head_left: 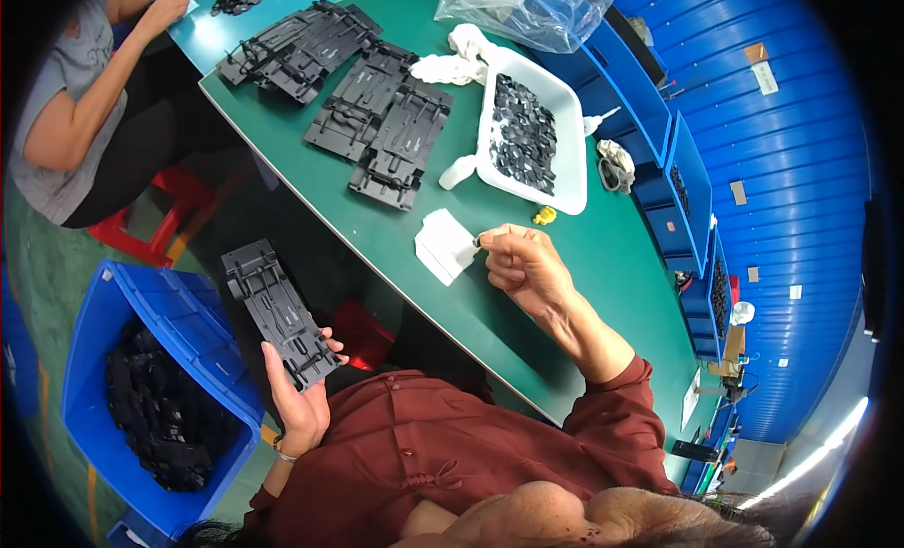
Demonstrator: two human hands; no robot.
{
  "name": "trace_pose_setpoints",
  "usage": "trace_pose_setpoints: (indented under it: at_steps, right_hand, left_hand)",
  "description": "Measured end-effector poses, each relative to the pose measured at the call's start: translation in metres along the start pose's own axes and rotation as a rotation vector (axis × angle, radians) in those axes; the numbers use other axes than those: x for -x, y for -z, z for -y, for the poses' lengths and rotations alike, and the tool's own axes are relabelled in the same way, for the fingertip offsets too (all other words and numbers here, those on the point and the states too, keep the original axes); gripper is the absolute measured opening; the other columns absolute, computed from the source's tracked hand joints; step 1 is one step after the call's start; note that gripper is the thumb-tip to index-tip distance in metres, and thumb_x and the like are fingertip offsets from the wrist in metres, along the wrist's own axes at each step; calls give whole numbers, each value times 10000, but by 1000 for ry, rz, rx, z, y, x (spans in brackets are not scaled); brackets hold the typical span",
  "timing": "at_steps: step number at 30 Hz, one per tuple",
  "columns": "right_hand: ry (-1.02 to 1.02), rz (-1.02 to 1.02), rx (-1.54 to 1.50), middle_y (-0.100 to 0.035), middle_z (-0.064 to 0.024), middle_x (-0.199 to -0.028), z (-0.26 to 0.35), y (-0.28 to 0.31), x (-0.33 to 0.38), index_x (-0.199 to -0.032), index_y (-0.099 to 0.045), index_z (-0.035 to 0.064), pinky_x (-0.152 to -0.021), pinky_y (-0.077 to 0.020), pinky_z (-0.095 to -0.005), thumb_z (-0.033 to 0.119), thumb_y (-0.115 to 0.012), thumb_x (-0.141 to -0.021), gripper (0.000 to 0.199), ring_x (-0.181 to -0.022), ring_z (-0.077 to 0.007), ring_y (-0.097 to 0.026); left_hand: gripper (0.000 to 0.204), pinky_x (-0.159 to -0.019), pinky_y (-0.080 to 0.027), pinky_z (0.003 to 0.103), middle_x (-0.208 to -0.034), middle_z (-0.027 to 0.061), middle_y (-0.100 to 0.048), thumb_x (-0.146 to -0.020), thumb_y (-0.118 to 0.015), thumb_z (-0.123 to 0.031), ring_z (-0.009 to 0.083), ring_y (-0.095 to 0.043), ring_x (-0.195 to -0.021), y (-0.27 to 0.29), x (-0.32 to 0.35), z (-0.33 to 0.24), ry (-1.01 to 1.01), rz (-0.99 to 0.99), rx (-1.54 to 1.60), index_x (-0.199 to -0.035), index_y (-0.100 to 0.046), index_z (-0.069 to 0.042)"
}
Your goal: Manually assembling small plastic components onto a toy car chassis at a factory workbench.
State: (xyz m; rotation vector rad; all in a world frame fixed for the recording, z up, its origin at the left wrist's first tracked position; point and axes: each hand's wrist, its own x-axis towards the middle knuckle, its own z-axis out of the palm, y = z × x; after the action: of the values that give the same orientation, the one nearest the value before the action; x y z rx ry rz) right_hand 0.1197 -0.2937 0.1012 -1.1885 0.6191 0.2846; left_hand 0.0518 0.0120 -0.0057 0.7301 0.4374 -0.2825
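Note:
In my left hand (299, 411) is a long black plastic chassis (281, 311), gripped by its lower end and tilted off the table's near edge. The thumb lies along one side, with fingertips showing at the other. My right hand (529, 267) is over the green table, thumb and forefinger pinched on a small black part (478, 242); its exact shape is too small to tell. Just left of that pinch lies a white sheet of paper (441, 249). Beyond it stands a white tray (576, 162) with many small black parts (523, 134).
Several more black chassis (400, 138) lie in rows on the green table (603, 265). A small yellow object (544, 216) and a white bottle (459, 172) are by the tray. Blue bins (683, 204) line the far side. A blue crate (169, 313) of black parts stands lower left. A co-worker (71, 124) sits upper left.

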Motion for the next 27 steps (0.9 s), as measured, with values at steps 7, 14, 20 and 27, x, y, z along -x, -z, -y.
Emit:
trace_pose_setpoints:
  at_steps: [7,14,20,27]
  right_hand:
    - [-38,-5,-60,-442,44,-637,-1,4,4,-902,-669,6,-485,-231,-224,43,-681,-894,40,-476,-34,-314]
    - [-30,11,-67,-452,45,-640,-6,4,5,-895,-667,11,-486,-230,-228,46,-686,-890,40,-474,-35,-317]
    - [2,61,-43,-492,31,-632,-11,4,12,-852,-661,21,-479,-238,-232,47,-696,-886,56,-488,-41,-347]
    - [-24,132,2,-460,52,-631,-19,-9,21,-872,-653,24,-492,-243,-226,104,-715,-909,108,-504,-37,-329]
  left_hand:
    - [671,-795,-537,389,-1121,150,-658,-1064,-315,-579,250,-654,-933,-7,-1,1,16,19,-10,-1360,-507,-9]
    - [678,-803,-534,391,-1122,151,-657,-1064,-312,-582,252,-649,-938,-7,2,1,21,-8,-28,-1364,-503,-5]
    - [690,-816,-522,400,-1151,148,-651,-1065,-279,-591,246,-644,-956,-9,6,1,28,61,-12,-1388,-488,-18]
    - [792,-834,-526,423,-1174,154,-636,-1043,-225,-659,270,-636,-991,-13,6,0,8,238,25,-1437,-443,-8]
